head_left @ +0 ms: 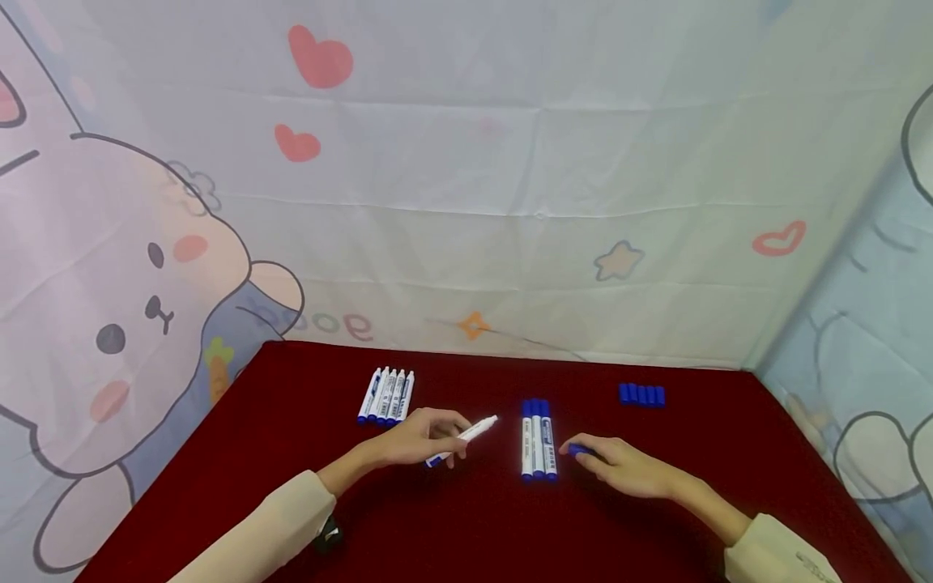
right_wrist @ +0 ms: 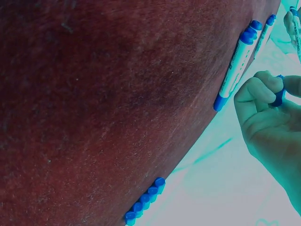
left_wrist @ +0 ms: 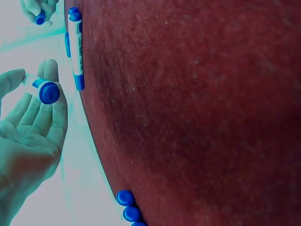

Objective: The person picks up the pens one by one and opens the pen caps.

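Note:
My left hand (head_left: 426, 437) pinches an uncapped whiteboard marker (head_left: 477, 429) between thumb and fingers, its white tip end pointing up and to the right. In the left wrist view the marker's blue end (left_wrist: 49, 92) faces the camera. A loose blue cap (head_left: 579, 448) is pinched in my right hand (head_left: 627, 465); the right wrist view shows the same cap (right_wrist: 279, 92) between thumb and curled fingers. Between the hands, three capped markers (head_left: 538, 441) lie side by side on the dark red tablecloth (head_left: 466, 526), their blue caps toward the back.
At the back left, a row of several uncapped markers (head_left: 386, 395) lies with white tips away from me. Several loose blue caps (head_left: 641, 395) sit in a row at the back right. A printed cloth backdrop (head_left: 510, 243) rises behind the table.

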Available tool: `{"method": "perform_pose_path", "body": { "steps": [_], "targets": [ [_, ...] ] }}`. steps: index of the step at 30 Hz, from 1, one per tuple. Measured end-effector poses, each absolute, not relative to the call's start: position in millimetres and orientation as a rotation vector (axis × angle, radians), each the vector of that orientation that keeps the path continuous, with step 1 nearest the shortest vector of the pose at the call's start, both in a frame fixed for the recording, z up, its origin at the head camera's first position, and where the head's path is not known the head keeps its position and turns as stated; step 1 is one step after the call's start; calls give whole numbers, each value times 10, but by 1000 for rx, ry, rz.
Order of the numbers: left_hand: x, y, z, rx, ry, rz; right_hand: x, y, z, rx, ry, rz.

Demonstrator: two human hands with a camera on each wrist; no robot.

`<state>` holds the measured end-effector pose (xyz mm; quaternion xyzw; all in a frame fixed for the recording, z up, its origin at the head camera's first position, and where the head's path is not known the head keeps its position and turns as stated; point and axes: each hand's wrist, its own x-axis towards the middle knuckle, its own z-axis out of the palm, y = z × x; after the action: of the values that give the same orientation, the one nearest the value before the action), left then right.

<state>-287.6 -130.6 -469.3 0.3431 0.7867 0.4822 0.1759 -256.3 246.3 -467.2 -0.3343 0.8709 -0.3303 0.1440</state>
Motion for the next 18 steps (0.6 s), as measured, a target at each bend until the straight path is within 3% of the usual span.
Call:
{"method": "perform_pose_path", "body": {
  "steps": [18],
  "targets": [
    [-2945,-1571,-4617,637,2623,1418,-2552,2460,-4708,-1049,2395,-1020]
  ]
}}
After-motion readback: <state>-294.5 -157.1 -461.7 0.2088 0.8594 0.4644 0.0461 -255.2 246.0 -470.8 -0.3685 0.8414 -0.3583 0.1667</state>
